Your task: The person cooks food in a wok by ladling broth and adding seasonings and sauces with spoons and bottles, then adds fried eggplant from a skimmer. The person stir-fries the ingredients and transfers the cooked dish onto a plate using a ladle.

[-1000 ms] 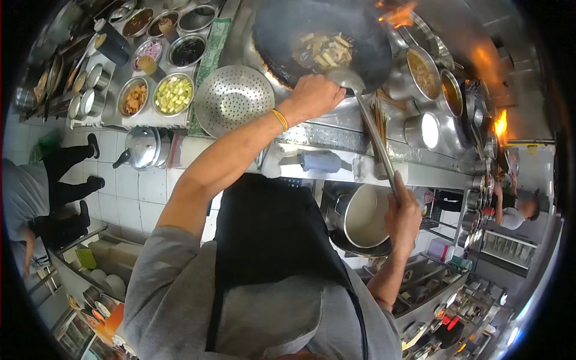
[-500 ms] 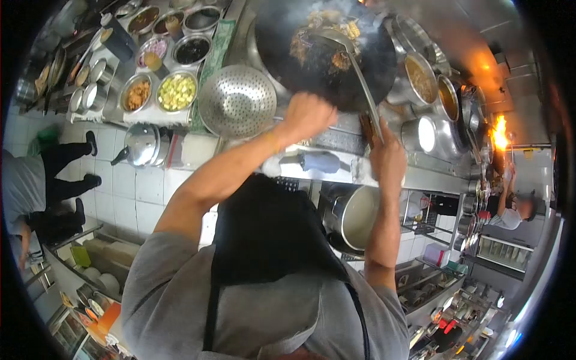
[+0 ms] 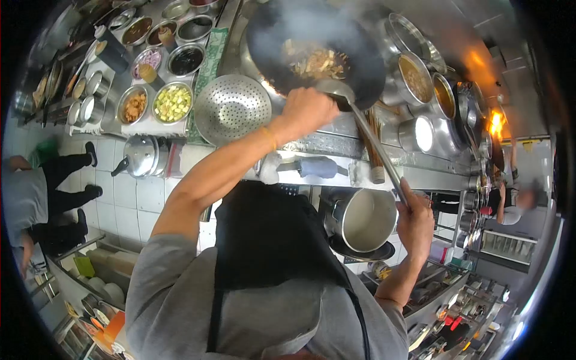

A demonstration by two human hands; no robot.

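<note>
My left hand (image 3: 309, 112) is closed in a fist on the near rim of a large dark wok (image 3: 367, 67); the part it grips is hidden under the fingers. Browned and pale pieces of food (image 3: 321, 62) lie in the smoking wok. In my right hand (image 3: 415, 221) is the end of a long-handled metal ladle (image 3: 375, 139), fingers wrapped round it. The ladle's bowl sits over the wok's near edge, just right of my left hand. A bamboo brush (image 3: 373, 150) lies on the counter beneath the handle.
Left of the wok stands a perforated strainer bowl (image 3: 233, 110), with bowls of ingredients beyond it. Metal pots (image 3: 415, 78) crowd the right side. Below the counter stands a pot of pale liquid (image 3: 366, 220). A flame (image 3: 496, 123) burns near another person at far right.
My right hand has drawn the ladle back toward me and right, moving its bowl from the food to the near rim. The food has shifted and the wok sits slightly further left.
</note>
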